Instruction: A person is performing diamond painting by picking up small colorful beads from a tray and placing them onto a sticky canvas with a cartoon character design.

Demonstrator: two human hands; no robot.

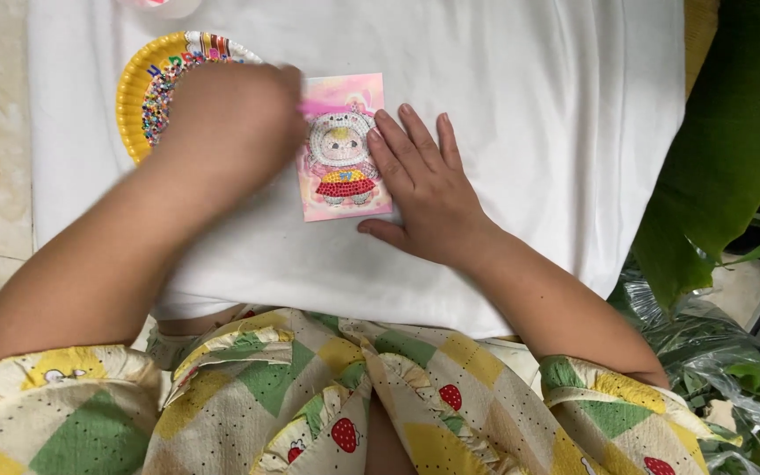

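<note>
The card (343, 148) lies just above the middle of the frame on the white cloth (529, 105), its long axis running up and down the picture with a slight tilt. The right hand (424, 189) rests flat on the card's right edge, fingers together and stretched toward the upper left, thumb (382, 232) spread just below the card's lower right corner; it pins the card and grips nothing. The left hand (235, 123) is blurred, sitting just left of the card's upper edge, curled shut on a thin pink pen (314, 106) whose tip crosses onto the top of the card. So the card lies right of the left hand's fingers and under the right hand's fingertips; both hands touch or nearly touch it.

Behind the left hand, in the upper left, a yellow paper plate (134, 97) holds small coloured beads (158, 92); the hand covers much of it. Green leaves (723, 149) and clear plastic wrap (714, 352) fill the right edge, well apart. Nothing lies between the hands and the card.
</note>
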